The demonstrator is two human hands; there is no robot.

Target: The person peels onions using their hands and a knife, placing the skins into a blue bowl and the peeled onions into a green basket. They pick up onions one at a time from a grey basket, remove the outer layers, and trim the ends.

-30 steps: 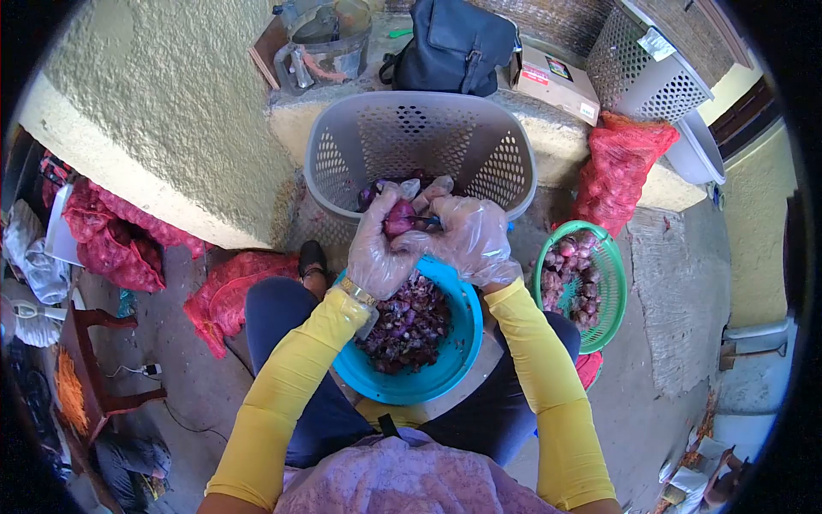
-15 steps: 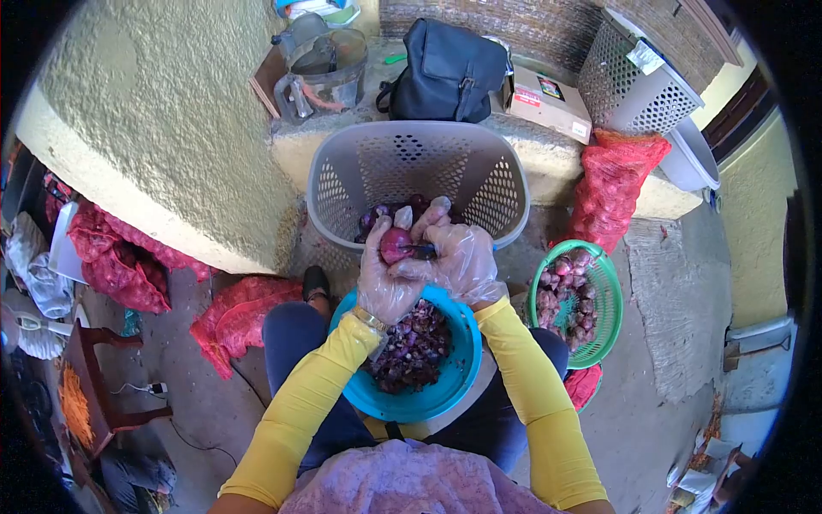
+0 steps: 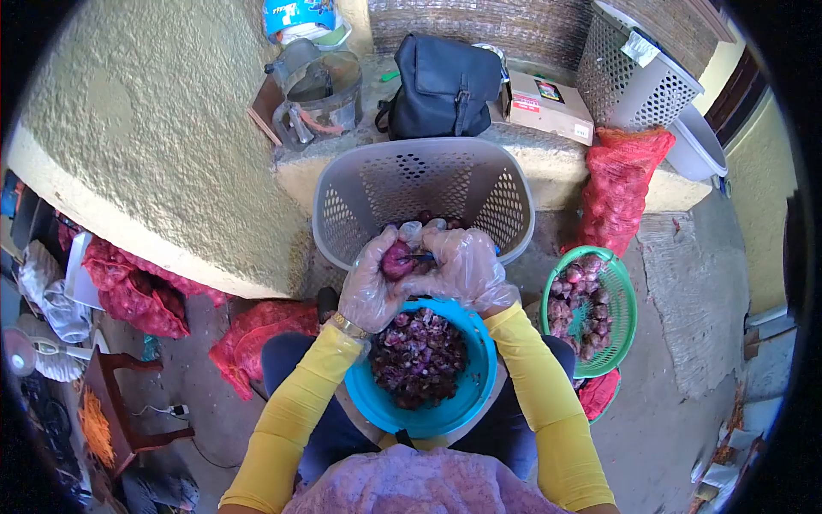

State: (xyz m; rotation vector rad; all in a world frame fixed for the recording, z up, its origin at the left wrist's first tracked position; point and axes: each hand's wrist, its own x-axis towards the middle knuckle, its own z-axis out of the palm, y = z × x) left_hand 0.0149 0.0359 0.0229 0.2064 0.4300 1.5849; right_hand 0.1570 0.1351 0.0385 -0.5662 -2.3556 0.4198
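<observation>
A red onion (image 3: 397, 260) is gripped in my left hand (image 3: 364, 289), which wears a clear plastic glove. My right hand (image 3: 471, 267), gloved the same way, is closed round a small knife (image 3: 419, 256); its dark blade touches the onion's right side, and a bit of blue shows past the fist. Both hands are above the near rim of a grey perforated basket (image 3: 334, 171), where more red onions lie partly hidden. Just below them, between my knees, stands a blue basin (image 3: 488, 355) with dark purple onion skins and trimmings (image 3: 418, 360).
To the right sit a green colander (image 3: 631, 313) of red onions and a full red mesh sack (image 3: 623, 184). More red sacks (image 3: 261, 336) lie at left. A black backpack (image 3: 449, 86), a box (image 3: 548, 107) and a clear pitcher (image 3: 321, 98) stand on the ledge ahead.
The view has shifted, so most things appear slightly lower. The onion has turned in my left hand, and the knife blade lies more thinly edge-on against it.
</observation>
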